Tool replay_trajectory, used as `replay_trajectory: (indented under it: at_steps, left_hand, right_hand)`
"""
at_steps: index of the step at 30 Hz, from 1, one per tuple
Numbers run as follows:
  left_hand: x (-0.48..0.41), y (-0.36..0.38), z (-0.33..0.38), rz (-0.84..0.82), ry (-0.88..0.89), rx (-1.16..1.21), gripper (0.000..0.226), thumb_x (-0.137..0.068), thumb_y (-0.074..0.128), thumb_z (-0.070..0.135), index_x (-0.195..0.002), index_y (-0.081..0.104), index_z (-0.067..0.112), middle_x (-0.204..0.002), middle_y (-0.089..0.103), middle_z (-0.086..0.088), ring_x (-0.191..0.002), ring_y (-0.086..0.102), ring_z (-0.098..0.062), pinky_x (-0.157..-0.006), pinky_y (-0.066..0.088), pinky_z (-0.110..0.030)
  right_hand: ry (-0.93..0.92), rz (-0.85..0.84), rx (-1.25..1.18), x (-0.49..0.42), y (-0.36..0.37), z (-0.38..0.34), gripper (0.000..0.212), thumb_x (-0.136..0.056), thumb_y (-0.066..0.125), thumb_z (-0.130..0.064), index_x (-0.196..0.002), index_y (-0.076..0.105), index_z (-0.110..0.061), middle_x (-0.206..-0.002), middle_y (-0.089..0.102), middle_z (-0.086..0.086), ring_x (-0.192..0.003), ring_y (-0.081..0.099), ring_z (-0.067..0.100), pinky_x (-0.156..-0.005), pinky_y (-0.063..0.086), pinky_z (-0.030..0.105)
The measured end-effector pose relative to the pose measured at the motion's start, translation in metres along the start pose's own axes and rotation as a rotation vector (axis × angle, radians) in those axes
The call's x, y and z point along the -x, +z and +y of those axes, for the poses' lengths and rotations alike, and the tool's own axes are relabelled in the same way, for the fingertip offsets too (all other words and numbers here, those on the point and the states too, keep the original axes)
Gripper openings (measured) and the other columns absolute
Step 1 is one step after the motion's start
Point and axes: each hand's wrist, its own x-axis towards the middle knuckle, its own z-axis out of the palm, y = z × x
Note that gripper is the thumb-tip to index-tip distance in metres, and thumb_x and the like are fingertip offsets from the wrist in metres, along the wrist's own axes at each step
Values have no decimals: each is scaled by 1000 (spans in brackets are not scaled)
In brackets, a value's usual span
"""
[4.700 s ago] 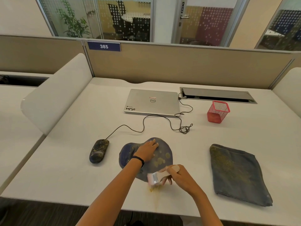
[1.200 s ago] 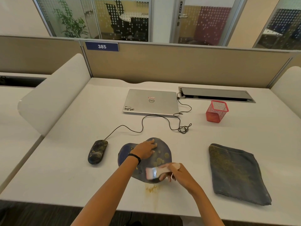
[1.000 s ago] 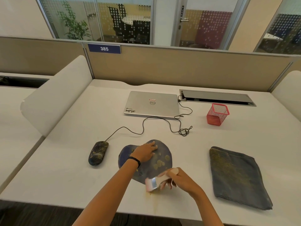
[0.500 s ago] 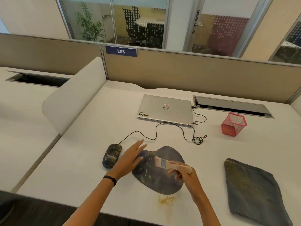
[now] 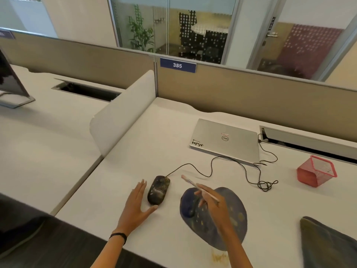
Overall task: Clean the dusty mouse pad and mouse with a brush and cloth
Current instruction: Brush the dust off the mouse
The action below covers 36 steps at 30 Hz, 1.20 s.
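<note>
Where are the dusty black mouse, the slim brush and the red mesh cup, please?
Dusty black mouse [image 5: 158, 190], head view, centre of its back.
Slim pale-handled brush [image 5: 193, 183], head view, handle near bristles.
Red mesh cup [image 5: 311, 176], head view, front wall.

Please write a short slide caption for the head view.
Left hand open beside the dusty mouse, right hand holding the brush above the mouse pad.
</note>
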Motion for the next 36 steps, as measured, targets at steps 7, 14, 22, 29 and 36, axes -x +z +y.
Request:
replay_trajectory:
  at_steps: [7,14,22,29,36]
  left_hand:
    - [-1,4,-5,-45,-8,-129,104,-72,36,82,-152,6,23,-157,-10,13,-146,-8,-4,-119,-6,-20]
    - [-4,7,-7,-34,29,-118,100,-74,30,83,-151,12,22,-157,-4,13,-146,-3,-4,-113,-16,-8]
    - [-5,6,-4,-10,29,-123,88,-78,33,77,-148,9,30,-154,-5,18,-144,-5,-1,-111,-18,-6]
    - [-5,6,-3,-3,34,-141,81,-83,42,69,-147,10,31,-154,-3,17,-145,-2,-2,-113,-17,-7]
    - [-4,6,-3,5,33,-133,80,-82,39,72,-144,5,34,-153,-4,17,-144,-3,-1,-112,-18,-7]
  right_hand:
    - [-56,-15,224,-38,36,4,26,-95,48,-7,-114,66,-8,-91,71,-1,-68,59,10,-69,51,21]
    - [45,-113,292,-56,53,6,22,-93,53,-15,-107,69,-21,-101,69,-6,-77,62,-3,-68,46,6]
    - [29,-82,318,-66,59,7,23,-93,53,-15,-107,69,-24,-105,71,-2,-83,63,-3,-72,49,10]
    - [36,-90,347,-72,61,9,24,-93,53,-16,-112,68,-19,-107,70,-2,-90,64,8,-80,55,26]
    - [8,-195,467,-63,58,5,30,-96,51,-21,-124,61,-19,-112,67,-2,-96,63,10,-85,51,19]
